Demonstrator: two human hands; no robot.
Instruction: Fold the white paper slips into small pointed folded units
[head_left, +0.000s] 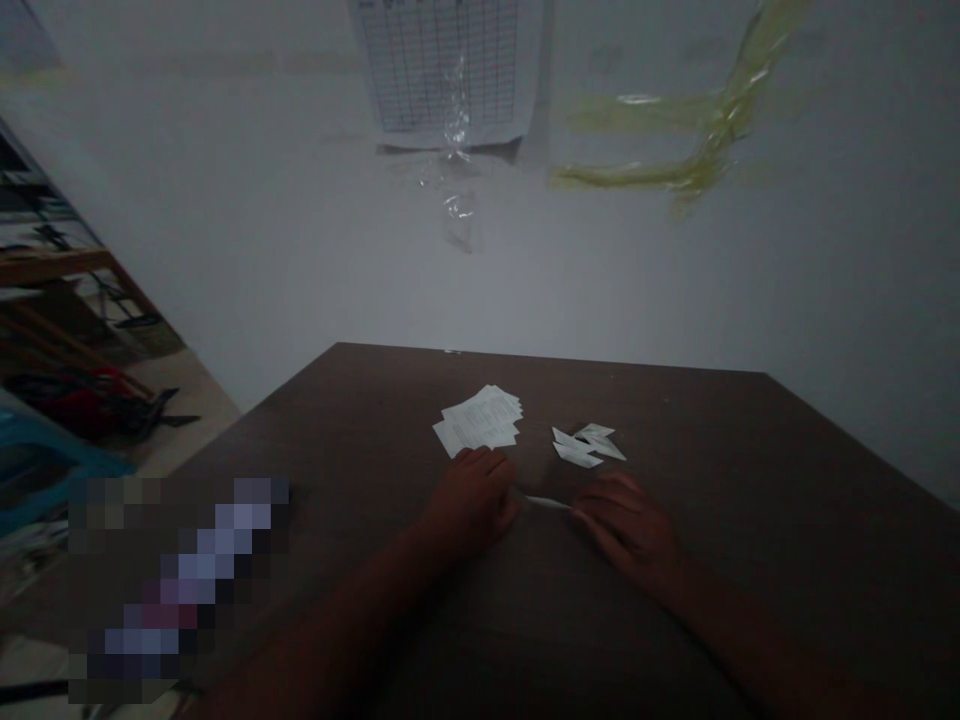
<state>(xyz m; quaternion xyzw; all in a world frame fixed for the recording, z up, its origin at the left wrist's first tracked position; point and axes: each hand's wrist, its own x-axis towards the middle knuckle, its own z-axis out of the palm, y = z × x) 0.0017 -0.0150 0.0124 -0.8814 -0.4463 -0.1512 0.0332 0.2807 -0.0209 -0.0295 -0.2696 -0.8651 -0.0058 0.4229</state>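
Note:
My left hand [472,500] and my right hand [626,525] rest on a dark brown table [750,480]. Both are curled, pinching the two ends of a narrow white paper strip [547,502] that lies flat between them. Just beyond my left hand sits a small stack of white printed paper slips [480,420]. Beyond my right hand lies a little heap of folded white paper pieces [589,445].
A white wall [225,200] stands behind the table, with a gridded sheet [446,65] and yellowish tape [675,150] stuck on it. A blurred-out object [180,590] lies at the table's left front. Shelves and clutter [67,330] fill the far left.

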